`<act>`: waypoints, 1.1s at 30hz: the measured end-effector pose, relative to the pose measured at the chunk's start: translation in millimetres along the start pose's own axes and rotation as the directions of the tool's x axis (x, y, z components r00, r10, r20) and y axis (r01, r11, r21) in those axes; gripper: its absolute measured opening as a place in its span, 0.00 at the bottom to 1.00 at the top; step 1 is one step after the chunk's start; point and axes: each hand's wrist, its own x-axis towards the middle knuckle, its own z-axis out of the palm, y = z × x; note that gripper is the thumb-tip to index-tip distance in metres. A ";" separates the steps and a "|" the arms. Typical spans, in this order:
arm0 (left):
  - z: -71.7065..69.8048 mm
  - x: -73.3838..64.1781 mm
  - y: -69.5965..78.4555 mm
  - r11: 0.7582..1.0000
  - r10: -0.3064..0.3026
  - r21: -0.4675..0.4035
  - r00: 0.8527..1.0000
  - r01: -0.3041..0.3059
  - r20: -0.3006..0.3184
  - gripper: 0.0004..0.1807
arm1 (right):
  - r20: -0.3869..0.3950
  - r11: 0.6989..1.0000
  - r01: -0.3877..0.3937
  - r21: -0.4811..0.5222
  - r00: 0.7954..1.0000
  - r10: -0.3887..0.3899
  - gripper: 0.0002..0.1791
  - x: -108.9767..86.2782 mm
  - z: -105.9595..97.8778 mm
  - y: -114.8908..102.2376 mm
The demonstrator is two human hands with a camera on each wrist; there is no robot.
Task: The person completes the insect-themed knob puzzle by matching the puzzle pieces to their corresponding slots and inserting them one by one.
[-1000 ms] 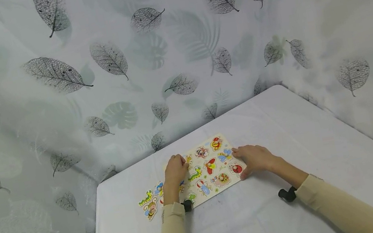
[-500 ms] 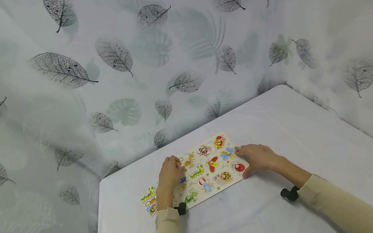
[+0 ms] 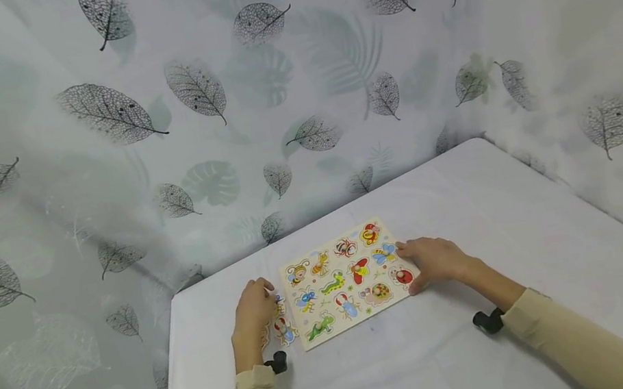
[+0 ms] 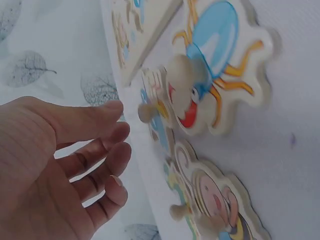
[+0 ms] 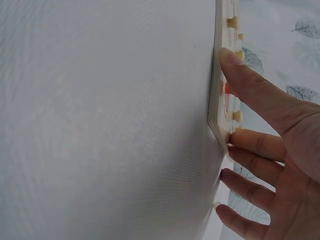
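A flat wooden knob puzzle board (image 3: 320, 305) with insect pictures lies on the table. My left hand (image 3: 253, 310) is beside its left edge, above several loose pieces, with fingers loosely bent and nothing between them. Nearest its fingertips in the left wrist view is a blue piece (image 4: 159, 125) with a wooden knob. A blue beetle piece (image 4: 215, 47) and a bee piece (image 4: 212, 192) lie close by; a green caterpillar piece (image 4: 178, 186) is partly covered. My right hand (image 3: 437, 260) rests at the board's near right corner, thumb (image 5: 234, 61) on the near edge and fingers spread along the right side.
A white cloth covers the table (image 3: 381, 377). Behind and around it hangs a leaf-patterned curtain (image 3: 292, 86). Small black cameras (image 3: 488, 322) sit at both wrists. In the head view my left hand and forearm hide part of the loose pieces.
My left hand has moved left and nearer, off the board to the loose pieces, uncovering the board's left side. The right hand stays at the corner. The head view has shifted slightly.
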 end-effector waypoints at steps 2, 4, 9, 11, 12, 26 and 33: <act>-1.1 -3.3 -3.0 1.000 -0.005 -0.002 1.000 0.005 0.004 0.08 | -0.004 1.000 0.003 0.004 1.000 -0.003 0.52 -0.1 0.0 0.1; -2.0 -6.6 -5.2 1.000 -0.001 -0.003 1.000 0.001 0.014 0.07 | -0.007 1.000 0.004 0.009 1.000 -0.004 0.52 -0.1 -0.2 0.1; -2.0 -12.4 -8.3 1.000 0.006 -0.023 0.999 -0.005 0.037 0.08 | -0.007 1.000 0.004 0.007 1.000 -0.004 0.53 0.5 0.4 0.8; -1.0 -12.9 -9.2 0.999 0.002 -0.032 0.999 -0.001 0.038 0.08 | -0.007 1.000 0.006 0.002 1.000 -0.006 0.53 1.0 1.0 1.5; -0.4 -12.7 -9.6 0.999 0.000 -0.034 0.999 0.001 0.036 0.08 | -0.006 1.000 0.007 -0.001 1.000 -0.007 0.53 1.2 1.2 1.9; 5.9 -10.7 -12.0 0.997 -0.018 -0.076 1.000 0.019 0.016 0.07 | -0.015 1.000 0.017 -0.005 1.000 -0.017 0.53 0.4 2.2 2.7; 4.1 -11.2 -12.4 0.995 -0.027 -0.094 0.999 0.024 -0.033 0.06 | -0.024 1.000 0.027 -0.006 0.999 -0.027 0.53 0.3 2.8 3.3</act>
